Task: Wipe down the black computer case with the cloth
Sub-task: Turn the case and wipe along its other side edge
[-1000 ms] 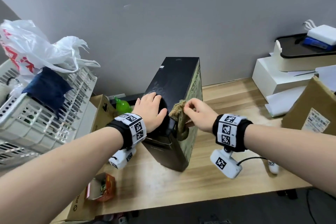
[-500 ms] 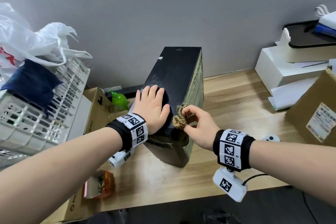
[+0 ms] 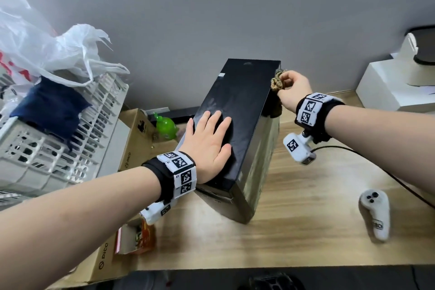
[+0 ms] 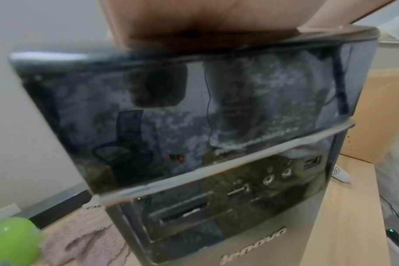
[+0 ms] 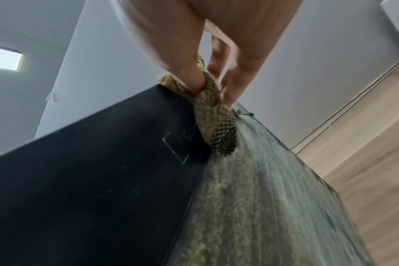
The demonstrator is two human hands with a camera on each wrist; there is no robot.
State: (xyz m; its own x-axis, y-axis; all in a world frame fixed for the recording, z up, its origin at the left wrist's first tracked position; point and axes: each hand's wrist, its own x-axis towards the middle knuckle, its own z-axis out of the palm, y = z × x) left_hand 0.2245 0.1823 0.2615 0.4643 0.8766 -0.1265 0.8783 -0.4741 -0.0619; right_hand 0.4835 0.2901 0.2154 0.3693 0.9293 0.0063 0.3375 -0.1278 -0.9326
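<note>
The black computer case stands upright on the wooden desk, its glossy dusty front facing me. My left hand lies flat on the near part of its top, fingers straight. My right hand pinches a bunched tan cloth against the top right edge near the far corner. In the right wrist view the cloth, with its checked trim, hangs between thumb and fingers over the case's edge, and its tan colour reflects in the glossy side panel.
A white plastic crate with a plastic bag and a dark blue cloth stands at the left. Cardboard boxes and a green bottle sit beside the case. A white controller lies on the desk at right; white boxes stand far right.
My right hand has slid the cloth along the case's top right edge, from the near end to the far corner. The left hand stays flat on the top.
</note>
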